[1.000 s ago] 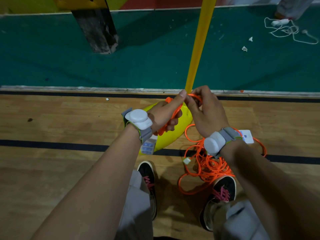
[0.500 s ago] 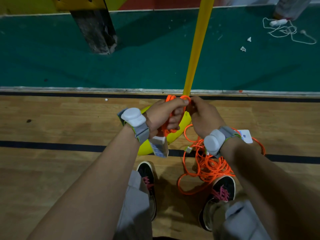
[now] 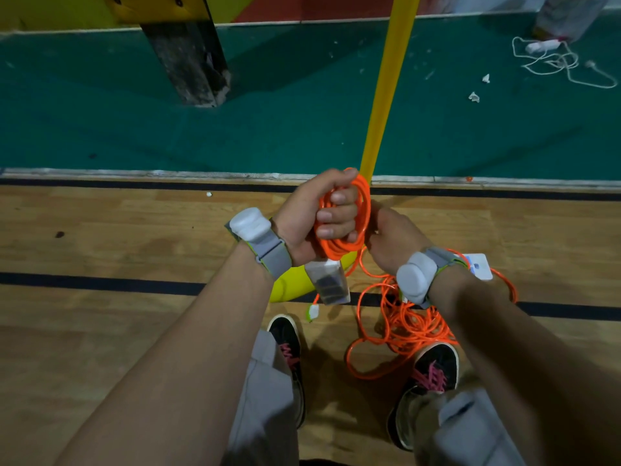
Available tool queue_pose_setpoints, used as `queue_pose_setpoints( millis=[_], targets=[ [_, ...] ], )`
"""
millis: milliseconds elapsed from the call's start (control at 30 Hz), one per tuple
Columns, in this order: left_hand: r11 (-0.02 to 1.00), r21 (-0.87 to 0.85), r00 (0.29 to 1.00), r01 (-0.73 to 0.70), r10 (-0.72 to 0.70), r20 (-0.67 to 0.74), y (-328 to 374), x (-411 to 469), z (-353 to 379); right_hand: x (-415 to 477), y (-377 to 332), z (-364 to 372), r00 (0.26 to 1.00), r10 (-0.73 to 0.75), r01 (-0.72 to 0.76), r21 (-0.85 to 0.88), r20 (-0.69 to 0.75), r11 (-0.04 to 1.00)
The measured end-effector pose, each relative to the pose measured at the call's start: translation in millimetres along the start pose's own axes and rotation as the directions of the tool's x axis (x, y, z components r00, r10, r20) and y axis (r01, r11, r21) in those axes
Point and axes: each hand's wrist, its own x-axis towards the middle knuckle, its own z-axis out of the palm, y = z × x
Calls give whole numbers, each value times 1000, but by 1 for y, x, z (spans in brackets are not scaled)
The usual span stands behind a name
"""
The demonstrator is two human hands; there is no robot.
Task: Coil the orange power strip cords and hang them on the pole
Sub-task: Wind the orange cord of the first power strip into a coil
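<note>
Wooden gym boards (image 3: 100,250) fill the lower half of the view, with green flooring (image 3: 100,129) beyond them toward 12 o'clock, and the person stands looking down at both hands.

Dead centre, the left hand (image 3: 309,213) has its fingers (image 3: 336,215) curled tight through the orange coil (image 3: 364,210), thumb on top, a firm grip on a bundle of several loops. Hanging from the bottom of that fist, at 6 o'clock of it, is a pale power strip block (image 3: 331,280), and a small white plug (image 3: 313,311) dangles just below.

The right hand (image 3: 393,237) comes in from 3 o'clock and meets the coil's right edge. We see only the back of that hand, so I cannot tell whether its fingers pinch the cord or merely rest on it.

From the coil a strand drops toward 5 o'clock into a loose orange cord pile (image 3: 410,326) on the boards, touching the toe of the right shoe (image 3: 433,364). A second white power strip (image 3: 479,267) lies at the pile's 1 o'clock edge, just beyond the right wrist.

The yellow pole (image 3: 386,95) rises right behind the coil toward 12 o'clock, its yellow base (image 3: 289,285) showing under the left wrist.

Far out at 2 o'clock, a white cord (image 3: 568,65) lies tangled on the green.
</note>
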Motion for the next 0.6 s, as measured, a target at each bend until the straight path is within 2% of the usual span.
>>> queue_pose_setpoints(
  millis=[133, 300, 400, 600],
  targets=[
    [997, -70, 999, -44, 44, -7, 2, 1, -3, 0, -2, 2, 999, 30, -31, 9, 44, 999],
    [990, -121, 998, -68, 65, -23, 3, 2, -4, 0, -4, 5, 996, 19, -29, 111, 88, 993],
    [988, -130, 996, -88, 84, -36, 2, 3, -3, 0, -3, 7, 993, 19, -29, 79, 117, 996],
    [979, -148, 988, -140, 127, -90, 4, 3, -4, 4, 0, 8, 995, 45, -54, 110, 88, 992]
  ],
)
